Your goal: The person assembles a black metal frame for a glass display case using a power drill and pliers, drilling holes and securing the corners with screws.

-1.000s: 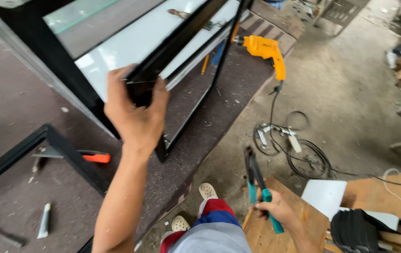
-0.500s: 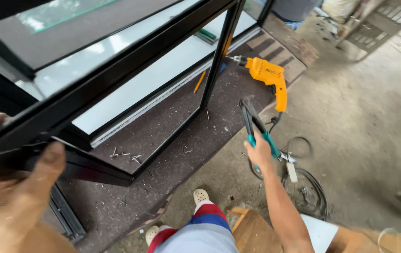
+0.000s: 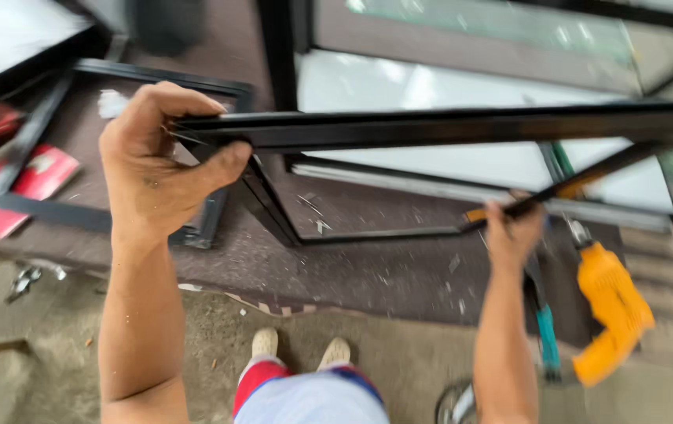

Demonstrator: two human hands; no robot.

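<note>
Bare forearms, red-and-blue shorts (image 3: 305, 392), pale shoes (image 3: 264, 343)

Workshop: black metal frames (image 3: 446, 126), orange drill (image 3: 611, 314).

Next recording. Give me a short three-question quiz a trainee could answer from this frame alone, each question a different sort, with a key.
1. True or false: the left hand grips the corner of the black metal frame.
2. Which tool lies by the right hand? A red saw; B orange power drill; C blue bucket.
3. Fill in: the red flat object lies at the picture's ____ edge, on the brown work surface.

Key: 1 true; 2 B; 3 left.
</note>
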